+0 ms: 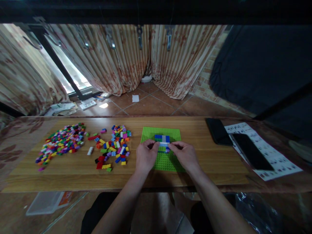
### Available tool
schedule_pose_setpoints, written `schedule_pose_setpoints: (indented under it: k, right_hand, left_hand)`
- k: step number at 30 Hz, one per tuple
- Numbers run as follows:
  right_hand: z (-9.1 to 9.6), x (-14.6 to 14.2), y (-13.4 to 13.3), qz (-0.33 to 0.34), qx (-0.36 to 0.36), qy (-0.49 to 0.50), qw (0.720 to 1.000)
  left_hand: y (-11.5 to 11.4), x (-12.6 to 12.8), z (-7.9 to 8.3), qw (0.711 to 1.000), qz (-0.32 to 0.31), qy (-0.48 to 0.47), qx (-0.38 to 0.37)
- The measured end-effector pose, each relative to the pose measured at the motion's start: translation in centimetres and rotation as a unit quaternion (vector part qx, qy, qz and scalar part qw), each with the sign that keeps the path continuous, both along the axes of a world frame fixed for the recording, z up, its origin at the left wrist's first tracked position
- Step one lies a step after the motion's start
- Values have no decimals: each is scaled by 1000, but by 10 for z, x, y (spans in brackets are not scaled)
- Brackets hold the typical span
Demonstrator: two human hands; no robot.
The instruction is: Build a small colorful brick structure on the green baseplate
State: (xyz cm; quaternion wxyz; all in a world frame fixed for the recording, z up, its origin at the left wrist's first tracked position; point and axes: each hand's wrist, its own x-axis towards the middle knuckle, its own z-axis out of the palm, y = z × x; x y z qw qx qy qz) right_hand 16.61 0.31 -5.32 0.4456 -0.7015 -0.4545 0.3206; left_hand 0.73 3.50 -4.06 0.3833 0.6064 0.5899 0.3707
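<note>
A green studded baseplate (168,165) lies on the wooden board in front of me. Blue bricks (159,137) with a grey brick among them form a small build on its upper middle. Just below these, a long whitish brick (164,143) spans the gap between my hands. My left hand (147,156) pinches its left end between thumb and fingers, and my right hand (185,155) pinches the right end. Whether the brick is pressed onto the studs or held slightly above cannot be made out. Blue and purple pieces show beneath it, partly hidden by fingers.
On the wooden board (73,175), a large heap of mixed bricks (63,139) lies far left, with a looser group (117,146) nearer the plate. A single white brick (90,150) sits between them. Two dark phones (218,131) and a printed sheet (280,162) are at right.
</note>
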Motion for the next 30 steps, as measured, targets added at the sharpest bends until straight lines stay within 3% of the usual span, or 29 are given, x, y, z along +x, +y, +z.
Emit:
schedule_pose_setpoints:
  k: [9,21,26,30]
  right_hand:
    - [-1,-2,1,-11,-1,1,1000]
    - [1,2,2,-3,-8,47,999]
    - [8,8,1,-23,-45,111,993]
    - [8,7,2,3,-55,42,998]
  left_hand:
    - [3,4,1,999,26,1,-20]
    - [0,2,-4,1000,7,-18,2]
    - [5,-12,-4,997,3,-80,24]
    - [14,-31,1,989,47,-133,36]
